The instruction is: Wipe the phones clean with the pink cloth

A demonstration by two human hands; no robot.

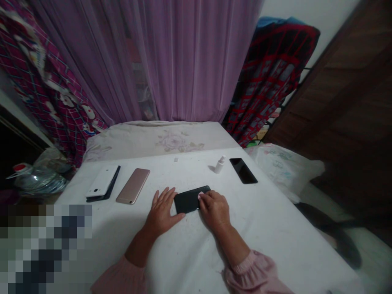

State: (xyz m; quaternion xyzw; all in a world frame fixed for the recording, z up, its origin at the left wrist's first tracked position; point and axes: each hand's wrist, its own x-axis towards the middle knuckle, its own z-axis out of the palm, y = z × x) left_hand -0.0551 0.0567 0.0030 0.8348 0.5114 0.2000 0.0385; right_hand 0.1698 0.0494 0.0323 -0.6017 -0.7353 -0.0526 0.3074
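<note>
Black smartphone [190, 200]: is laid flat mid-way on white-covered desk [269, 245] | left hand [161, 212]: fingers are spread wide, set against its left end | right hand [214, 210]: fingers are curled, pressed onto its right end

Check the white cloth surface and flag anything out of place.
The white phone sits askew on a black phone or case, its edge showing alongside. A small white scrap lies loose on the cloth.

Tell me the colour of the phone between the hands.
The phone is black, best seen in the head view.
</note>
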